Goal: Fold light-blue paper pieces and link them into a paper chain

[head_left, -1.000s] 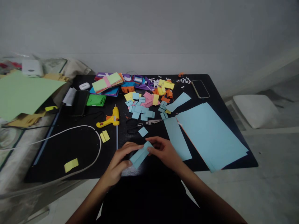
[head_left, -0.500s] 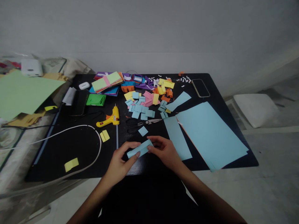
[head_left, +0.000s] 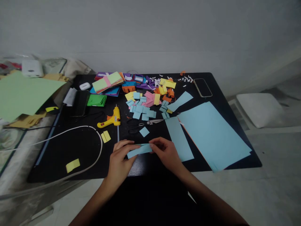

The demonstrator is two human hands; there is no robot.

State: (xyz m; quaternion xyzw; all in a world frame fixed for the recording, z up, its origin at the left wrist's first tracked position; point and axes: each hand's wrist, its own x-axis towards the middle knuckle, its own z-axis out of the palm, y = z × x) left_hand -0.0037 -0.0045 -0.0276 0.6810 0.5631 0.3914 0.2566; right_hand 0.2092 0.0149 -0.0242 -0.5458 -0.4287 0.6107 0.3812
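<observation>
Between my two hands, above the near edge of the black table [head_left: 87,138], is a folded light blue paper strip [head_left: 139,151]. My left hand [head_left: 121,158] grips its left end, fingers on top and thumb underneath. At the strip's right end, my right hand [head_left: 166,153] pinches the corner with thumb and fingers. Just beyond the hands lie a small light blue paper square [head_left: 144,131] and scissors [head_left: 150,122] with dark handles. Farther back sits a pile of small folded light blue pieces [head_left: 141,110].
Large light blue sheets [head_left: 213,135] cover the table's right side, with a phone [head_left: 202,88] behind them. A yellow glue gun [head_left: 113,118] lies left of centre. A white cable [head_left: 100,144] curves across the left. Coloured paper bundles [head_left: 109,82] stand at the back.
The blue strip has been turned and tipped, so it lies more level and its folded edge shows differently. My left fingers have moved over its top, and my right hand keeps hold of the right end.
</observation>
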